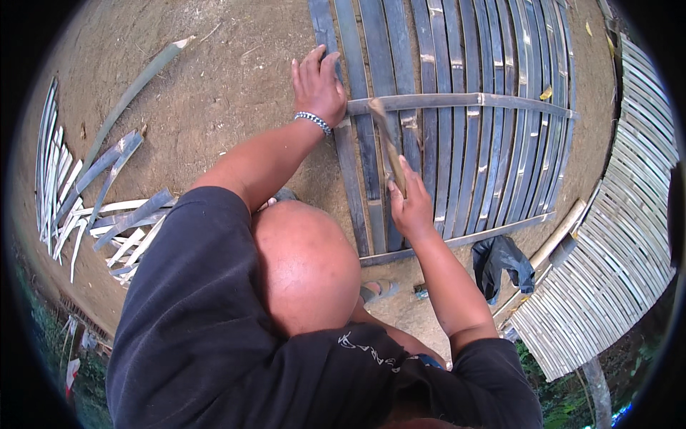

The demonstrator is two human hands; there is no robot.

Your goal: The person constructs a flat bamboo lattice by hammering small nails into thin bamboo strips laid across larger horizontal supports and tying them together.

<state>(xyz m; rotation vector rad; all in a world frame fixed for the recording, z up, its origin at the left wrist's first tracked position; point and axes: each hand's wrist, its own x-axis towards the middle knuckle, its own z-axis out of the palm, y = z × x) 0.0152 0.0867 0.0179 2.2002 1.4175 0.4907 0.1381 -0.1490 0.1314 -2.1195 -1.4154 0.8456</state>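
A panel of dark split-bamboo slats (461, 164) lies on the ground in front of me, with a crosswise bamboo strip (436, 101) over it. My left hand (319, 84) rests at the panel's left edge, by the strip's left end. Its fingers are stretched out and slightly apart, the thumb against the outermost slat. My right hand (412, 207) is closed around the lower part of a short wooden stick-like tool (388, 139). The tool slants up to the left, its far end at the cross strip. Whether that end touches the strip, I cannot tell.
A second bottom strip (457, 241) crosses the panel's near end. A black plastic bag (502, 266) lies beside it. To the right is a pale slatted bamboo platform (604, 250). Cut bamboo pieces (118, 207) lie in a pile on the dirt ground (229, 93) at left.
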